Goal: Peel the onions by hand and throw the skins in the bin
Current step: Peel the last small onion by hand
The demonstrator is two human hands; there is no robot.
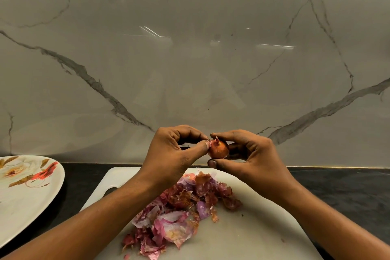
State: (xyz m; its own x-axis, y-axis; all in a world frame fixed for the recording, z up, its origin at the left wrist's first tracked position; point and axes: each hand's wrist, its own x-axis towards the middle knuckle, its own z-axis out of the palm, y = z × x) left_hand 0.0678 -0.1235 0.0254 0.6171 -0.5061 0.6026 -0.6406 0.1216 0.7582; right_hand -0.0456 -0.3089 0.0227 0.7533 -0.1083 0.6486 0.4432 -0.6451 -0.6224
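Note:
A small reddish-brown onion (218, 149) with its dry skin on is held in the air above a white cutting board (253, 228). My right hand (247, 154) grips it between thumb and fingertips. My left hand (175, 150) pinches the skin at the onion's tip with thumb and forefinger. A heap of pink and purple onion skins (179, 209) lies on the board under my forearms. No bin is in view.
A white plate with a red and gold flower pattern (23, 194) sits on the dark counter (337, 188) at the left. A grey-veined marble wall (190, 59) rises just behind the counter.

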